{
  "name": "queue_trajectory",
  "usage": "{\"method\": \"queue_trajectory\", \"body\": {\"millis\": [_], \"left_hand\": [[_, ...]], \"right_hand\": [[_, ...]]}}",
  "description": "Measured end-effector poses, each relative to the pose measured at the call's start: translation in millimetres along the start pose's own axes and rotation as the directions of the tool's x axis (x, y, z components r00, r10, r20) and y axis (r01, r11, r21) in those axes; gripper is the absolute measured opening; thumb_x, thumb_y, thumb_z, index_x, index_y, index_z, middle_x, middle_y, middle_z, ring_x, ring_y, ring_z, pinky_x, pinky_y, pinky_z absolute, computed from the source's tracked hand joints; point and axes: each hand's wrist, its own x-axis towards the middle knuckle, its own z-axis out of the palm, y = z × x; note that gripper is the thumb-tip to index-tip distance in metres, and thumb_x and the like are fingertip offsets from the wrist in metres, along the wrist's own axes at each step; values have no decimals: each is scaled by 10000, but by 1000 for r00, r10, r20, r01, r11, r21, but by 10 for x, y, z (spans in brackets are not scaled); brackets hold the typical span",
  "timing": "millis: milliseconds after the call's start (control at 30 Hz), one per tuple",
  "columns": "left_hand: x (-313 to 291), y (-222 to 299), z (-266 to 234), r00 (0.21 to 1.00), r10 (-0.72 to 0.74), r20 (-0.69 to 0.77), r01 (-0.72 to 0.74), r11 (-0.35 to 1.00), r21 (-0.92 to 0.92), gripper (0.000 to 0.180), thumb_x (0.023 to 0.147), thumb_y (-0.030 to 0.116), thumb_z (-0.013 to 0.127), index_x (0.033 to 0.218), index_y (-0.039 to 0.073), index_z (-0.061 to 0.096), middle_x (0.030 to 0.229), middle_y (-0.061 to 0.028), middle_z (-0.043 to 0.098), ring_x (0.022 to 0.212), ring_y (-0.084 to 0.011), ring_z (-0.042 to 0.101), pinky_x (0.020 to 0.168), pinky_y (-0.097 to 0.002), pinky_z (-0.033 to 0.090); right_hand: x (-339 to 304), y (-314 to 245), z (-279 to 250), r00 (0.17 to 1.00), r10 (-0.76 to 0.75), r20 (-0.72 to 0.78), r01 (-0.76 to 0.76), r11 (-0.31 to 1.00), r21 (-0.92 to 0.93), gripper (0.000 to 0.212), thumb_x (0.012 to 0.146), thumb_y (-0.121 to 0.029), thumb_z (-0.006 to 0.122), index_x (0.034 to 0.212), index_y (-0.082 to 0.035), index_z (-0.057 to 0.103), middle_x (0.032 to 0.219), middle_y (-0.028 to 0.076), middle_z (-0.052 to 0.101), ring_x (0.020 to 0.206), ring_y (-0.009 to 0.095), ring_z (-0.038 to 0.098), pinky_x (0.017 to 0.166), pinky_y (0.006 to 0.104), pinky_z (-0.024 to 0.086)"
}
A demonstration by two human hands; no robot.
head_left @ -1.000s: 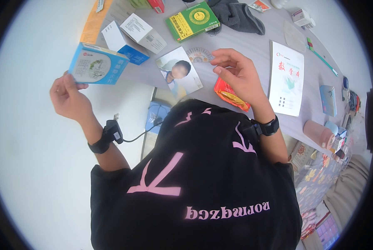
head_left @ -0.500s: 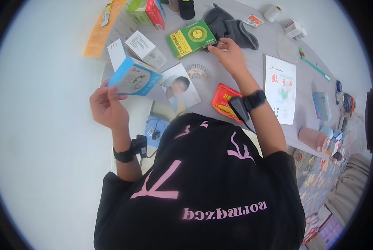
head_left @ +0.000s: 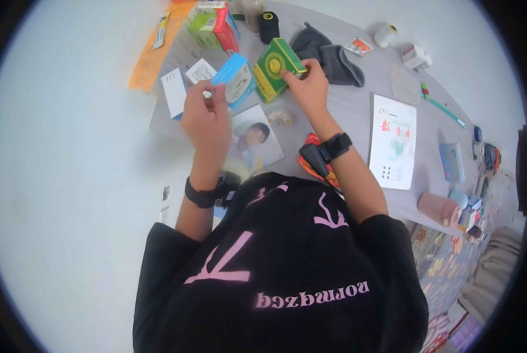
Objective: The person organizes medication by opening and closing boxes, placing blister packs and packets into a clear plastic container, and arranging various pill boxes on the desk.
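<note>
My left hand [head_left: 207, 120] pinches a blue and white box [head_left: 237, 79] by its near left side, tilted above the table. In my right hand [head_left: 308, 88] is a green and yellow box [head_left: 275, 67], thumb on its face and fingers at its right edge. The two boxes are close together, with a narrow gap between them. Behind my left hand are a white box [head_left: 200, 70] and a white-faced box [head_left: 174, 91]. Below the held boxes lie a photo print [head_left: 257, 138] and a round printed disc [head_left: 281, 116]. A red packet [head_left: 308, 143] is partly hidden by my right wrist.
Farther back stand a green and red carton [head_left: 213, 30], a black roll [head_left: 268, 26] and a dark grey cloth [head_left: 334, 59]. To the right are a white booklet [head_left: 394, 141], a green stick [head_left: 446, 107], a blue box [head_left: 451, 162] and a pink cup [head_left: 437, 209].
My right hand has taken hold of the green and yellow box and tilted it up from the table. My left hand has moved right and away with the blue and white box, bringing them together.
</note>
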Motion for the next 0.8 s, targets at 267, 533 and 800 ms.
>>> {"method": "queue_trajectory", "body": {"millis": [267, 533, 800], "left_hand": [[-68, 1, 322, 991, -115, 66, 105, 985, 137, 225, 890, 181, 665, 970, 1, 557, 914, -118, 536, 588, -173, 577, 565, -292, 458], [-172, 5, 48, 989, -81, 126, 58, 983, 176, 286, 842, 199, 715, 1015, 25, 569, 967, -94, 529, 674, -171, 549, 583, -276, 437], [-442, -915, -414, 906, -399, -140, 358, 900, -251, 718, 710, 166, 828, 1291, 33, 427, 1243, -100, 494, 1154, -241, 488, 956, -369, 414]], "right_hand": [[-360, -233, 122, 991, -129, 29, 129, 991, -18, 473, 691, -262, 763, 997, -1, 513, 833, 224, 636, 750, 385, 640, 670, 432, 504], [-414, -215, 291, 930, -251, 267, 269, 963, -30, 675, 714, -268, 715, 1258, 30, 451, 1043, 288, 610, 983, 449, 583, 876, 478, 462], [-433, -211, 339, 884, -79, 460, 96, 995, -13, 851, 728, -185, 654, 1451, 26, 257, 1206, 318, 553, 1114, 449, 553, 932, 425, 459]]}}
